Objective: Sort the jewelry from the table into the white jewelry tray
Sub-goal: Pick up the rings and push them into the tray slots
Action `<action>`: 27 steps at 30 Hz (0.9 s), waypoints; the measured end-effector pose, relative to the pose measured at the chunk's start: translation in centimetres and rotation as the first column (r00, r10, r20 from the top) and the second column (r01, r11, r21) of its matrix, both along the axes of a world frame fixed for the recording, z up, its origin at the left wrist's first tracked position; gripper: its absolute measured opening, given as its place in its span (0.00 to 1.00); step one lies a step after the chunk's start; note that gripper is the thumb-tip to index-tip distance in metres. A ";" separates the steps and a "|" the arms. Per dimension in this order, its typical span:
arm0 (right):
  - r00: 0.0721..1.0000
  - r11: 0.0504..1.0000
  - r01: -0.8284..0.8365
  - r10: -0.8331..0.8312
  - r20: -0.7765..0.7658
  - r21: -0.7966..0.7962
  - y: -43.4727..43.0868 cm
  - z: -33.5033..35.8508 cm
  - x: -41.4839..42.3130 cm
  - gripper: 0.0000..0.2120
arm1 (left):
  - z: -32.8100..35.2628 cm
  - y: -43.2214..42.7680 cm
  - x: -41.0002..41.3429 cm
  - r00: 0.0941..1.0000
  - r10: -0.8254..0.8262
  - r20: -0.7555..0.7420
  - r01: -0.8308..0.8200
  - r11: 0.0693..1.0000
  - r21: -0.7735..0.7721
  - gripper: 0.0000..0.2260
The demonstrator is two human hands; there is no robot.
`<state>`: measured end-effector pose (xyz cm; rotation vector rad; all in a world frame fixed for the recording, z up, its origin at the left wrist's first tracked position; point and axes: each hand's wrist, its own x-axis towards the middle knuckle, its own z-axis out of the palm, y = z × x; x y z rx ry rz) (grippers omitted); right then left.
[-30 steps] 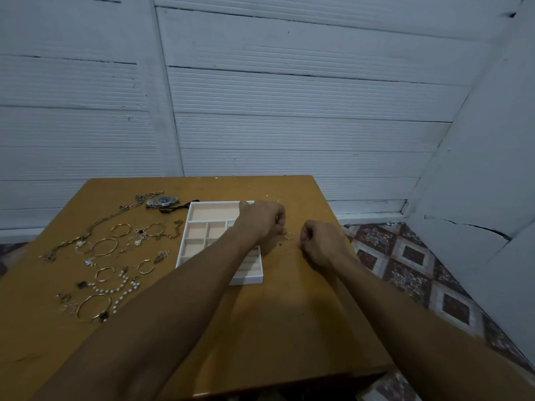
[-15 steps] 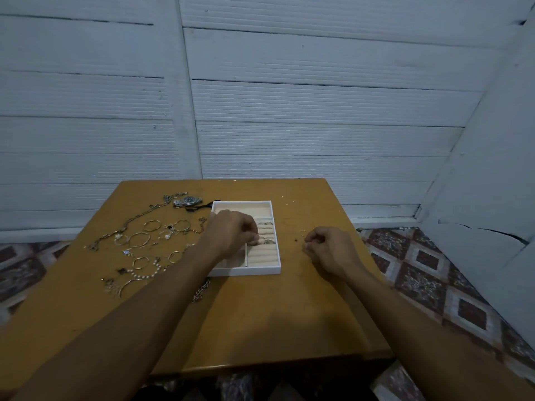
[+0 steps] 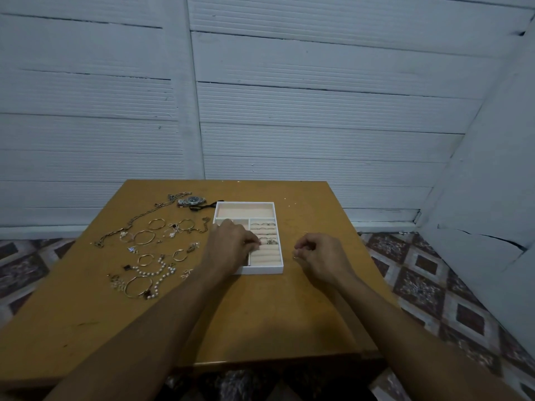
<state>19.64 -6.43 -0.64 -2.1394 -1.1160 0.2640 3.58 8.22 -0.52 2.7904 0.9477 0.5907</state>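
The white jewelry tray (image 3: 262, 269) sits mid-bench toward the far edge, left hand (image 3: 231, 247) over it, fingers curled together at the ring rolls. Right hand (image 3: 321, 256) rests beside it, fingers pinched; on what, I cannot tell. Loose jewelry (image 3: 144, 256) crowds the ochre bench (image 3: 260, 319) toward its left edge; white slatted walls (image 3: 318, 111) and patterned floor tiles (image 3: 434, 285) surround it.

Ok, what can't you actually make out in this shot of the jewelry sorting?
- Head view: the left hand covers the white jewelry tray's left compartments.
- What the left hand's fingertips pinch: hidden.
- The right hand is curled; any ring in it is too small to confirm.
- Rings in the tray slots: too small to count.
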 end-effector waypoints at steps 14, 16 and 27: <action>1.000 1.000 -0.009 0.009 0.022 0.007 0.2 0.1 -0.4 0.02 | -0.2 -0.4 -1.1 0.993 -0.065 -0.097 0.072 0.995 0.069 0.14; 1.000 1.000 -0.004 0.004 0.029 0.006 0.2 0.1 -0.3 0.02 | -0.4 -0.3 -1.2 0.993 -0.066 -0.102 0.074 0.994 0.079 0.15; 0.999 1.000 -0.006 0.006 0.034 0.006 0.5 -0.3 -0.3 0.03 | 0.2 0.0 -0.8 0.994 -0.078 -0.072 0.084 0.994 0.077 0.12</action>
